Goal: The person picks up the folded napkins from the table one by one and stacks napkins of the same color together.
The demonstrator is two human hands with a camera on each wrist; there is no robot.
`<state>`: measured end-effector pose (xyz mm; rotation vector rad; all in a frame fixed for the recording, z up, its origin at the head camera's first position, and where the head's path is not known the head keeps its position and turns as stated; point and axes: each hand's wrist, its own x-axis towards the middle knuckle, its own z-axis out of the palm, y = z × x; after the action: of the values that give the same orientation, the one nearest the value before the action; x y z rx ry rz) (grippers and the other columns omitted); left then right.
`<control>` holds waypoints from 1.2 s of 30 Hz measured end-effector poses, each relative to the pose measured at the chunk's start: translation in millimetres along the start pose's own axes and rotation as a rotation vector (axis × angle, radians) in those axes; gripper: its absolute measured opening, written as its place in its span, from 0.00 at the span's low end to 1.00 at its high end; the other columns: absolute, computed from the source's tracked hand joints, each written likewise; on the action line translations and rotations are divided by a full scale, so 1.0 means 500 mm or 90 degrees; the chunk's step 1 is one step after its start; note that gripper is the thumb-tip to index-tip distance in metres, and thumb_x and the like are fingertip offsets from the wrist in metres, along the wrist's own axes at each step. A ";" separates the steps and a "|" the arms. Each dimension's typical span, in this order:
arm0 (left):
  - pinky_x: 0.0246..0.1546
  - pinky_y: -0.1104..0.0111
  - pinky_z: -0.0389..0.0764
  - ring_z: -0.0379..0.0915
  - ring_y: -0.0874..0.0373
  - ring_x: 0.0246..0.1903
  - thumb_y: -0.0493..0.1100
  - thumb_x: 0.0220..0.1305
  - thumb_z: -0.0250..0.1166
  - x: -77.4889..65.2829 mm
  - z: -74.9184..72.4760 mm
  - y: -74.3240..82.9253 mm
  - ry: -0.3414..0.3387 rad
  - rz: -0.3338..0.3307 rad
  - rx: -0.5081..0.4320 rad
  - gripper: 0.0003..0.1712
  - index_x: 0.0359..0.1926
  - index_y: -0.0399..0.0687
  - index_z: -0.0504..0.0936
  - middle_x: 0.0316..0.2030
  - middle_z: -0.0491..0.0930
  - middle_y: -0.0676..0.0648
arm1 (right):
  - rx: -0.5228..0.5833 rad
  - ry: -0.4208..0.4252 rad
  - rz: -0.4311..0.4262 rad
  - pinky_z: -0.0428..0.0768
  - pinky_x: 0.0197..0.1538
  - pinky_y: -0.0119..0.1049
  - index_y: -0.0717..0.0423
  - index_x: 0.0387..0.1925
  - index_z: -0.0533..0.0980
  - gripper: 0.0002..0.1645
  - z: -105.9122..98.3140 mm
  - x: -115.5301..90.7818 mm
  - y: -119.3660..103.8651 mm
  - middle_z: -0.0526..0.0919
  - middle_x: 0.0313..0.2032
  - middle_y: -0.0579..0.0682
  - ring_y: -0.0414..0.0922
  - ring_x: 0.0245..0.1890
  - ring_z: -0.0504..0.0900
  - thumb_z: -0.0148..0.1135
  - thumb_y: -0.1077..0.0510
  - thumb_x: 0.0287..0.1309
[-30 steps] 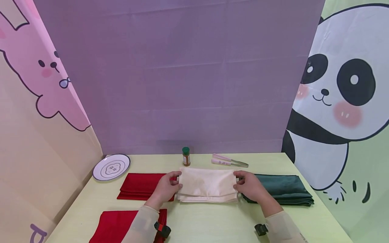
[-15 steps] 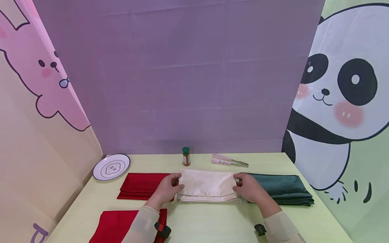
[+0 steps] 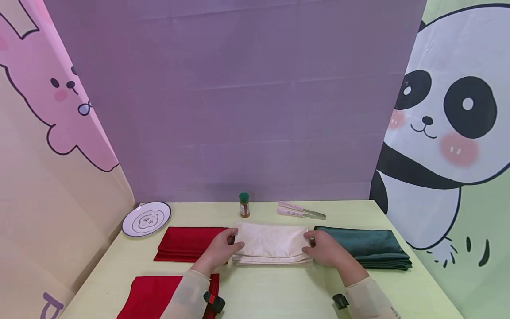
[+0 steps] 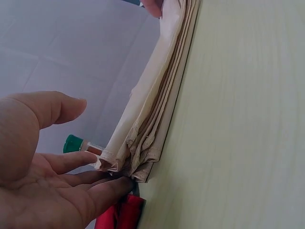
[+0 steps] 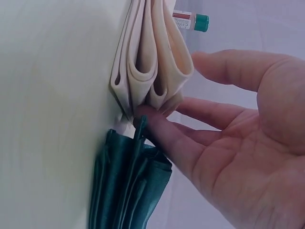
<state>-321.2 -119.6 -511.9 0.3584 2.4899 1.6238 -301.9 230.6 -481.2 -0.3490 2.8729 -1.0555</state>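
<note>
Head view, cream folded fabric stack [image 3: 272,243] lying on pale wood-grain table [image 3: 275,292], between red folded cloth [image 3: 185,243] and glossy dark-green folded cloth [image 3: 370,249]; left hand [image 3: 219,249] and right hand [image 3: 326,249] at its opposite ends, fingers touching fabric, neither grasping; green-capped cylindrical bottle [image 3: 244,206] behind.

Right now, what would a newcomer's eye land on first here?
First, the big cartoon panda at the right of the head view. Next, the pale folded cloth mid-table, with the hands at its two ends. The folded red cloth to its left and dark green cloth to its right stand out against it.
</note>
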 end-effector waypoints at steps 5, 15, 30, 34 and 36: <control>0.66 0.45 0.73 0.65 0.33 0.70 0.45 0.73 0.69 -0.004 0.003 0.006 -0.003 0.007 0.003 0.40 0.77 0.34 0.64 0.72 0.66 0.31 | 0.005 -0.009 0.002 0.78 0.61 0.57 0.76 0.65 0.73 0.31 -0.001 -0.001 -0.004 0.79 0.61 0.69 0.56 0.58 0.79 0.70 0.63 0.65; 0.67 0.45 0.73 0.64 0.33 0.71 0.45 0.73 0.68 -0.004 0.007 0.003 0.000 -0.003 -0.001 0.39 0.77 0.33 0.64 0.73 0.65 0.30 | 0.003 -0.013 0.010 0.78 0.62 0.58 0.77 0.65 0.73 0.30 0.002 -0.003 -0.002 0.77 0.63 0.71 0.58 0.60 0.77 0.69 0.65 0.65; 0.67 0.45 0.72 0.63 0.34 0.72 0.47 0.74 0.68 -0.007 0.001 0.005 -0.007 0.002 -0.015 0.41 0.78 0.34 0.62 0.74 0.64 0.31 | 0.007 -0.010 0.008 0.76 0.49 0.47 0.76 0.67 0.71 0.32 -0.001 -0.002 -0.001 0.80 0.54 0.61 0.51 0.47 0.75 0.68 0.62 0.67; 0.67 0.45 0.72 0.62 0.33 0.72 0.47 0.74 0.67 -0.008 -0.005 0.005 -0.009 0.007 -0.026 0.41 0.78 0.34 0.61 0.74 0.64 0.31 | 0.006 -0.010 0.000 0.75 0.48 0.46 0.77 0.67 0.71 0.32 -0.004 -0.003 -0.003 0.80 0.51 0.60 0.50 0.45 0.75 0.67 0.62 0.69; 0.67 0.46 0.72 0.62 0.34 0.73 0.48 0.75 0.67 -0.006 -0.008 0.005 -0.009 0.008 -0.031 0.41 0.78 0.35 0.61 0.74 0.64 0.31 | 0.011 -0.009 -0.005 0.75 0.47 0.46 0.77 0.67 0.70 0.32 -0.006 -0.004 -0.005 0.79 0.52 0.62 0.50 0.44 0.75 0.66 0.62 0.69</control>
<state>-319.2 -123.2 -508.1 0.3782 2.4387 1.6771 -299.7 231.1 -477.2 -0.3653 2.8514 -1.0741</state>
